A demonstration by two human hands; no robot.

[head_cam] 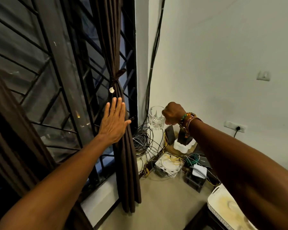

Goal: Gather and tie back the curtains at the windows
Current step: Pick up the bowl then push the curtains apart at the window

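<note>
Two hands up: L hand [114, 123] flat, fingers straight, on tied brown curtain [128, 163]; R hand [174, 113] grips cut-glass tumbler [155, 118].

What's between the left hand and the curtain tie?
In the head view, only a small white tag against the gathered curtain folds, below the tie and just above the left hand.

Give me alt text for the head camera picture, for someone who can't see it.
A person's left hand rests flat against a brown curtain, already gathered and tied with a cord at a barred window, while the right hand holds a clear glass. Tangled cables lie in the corner below.
</note>
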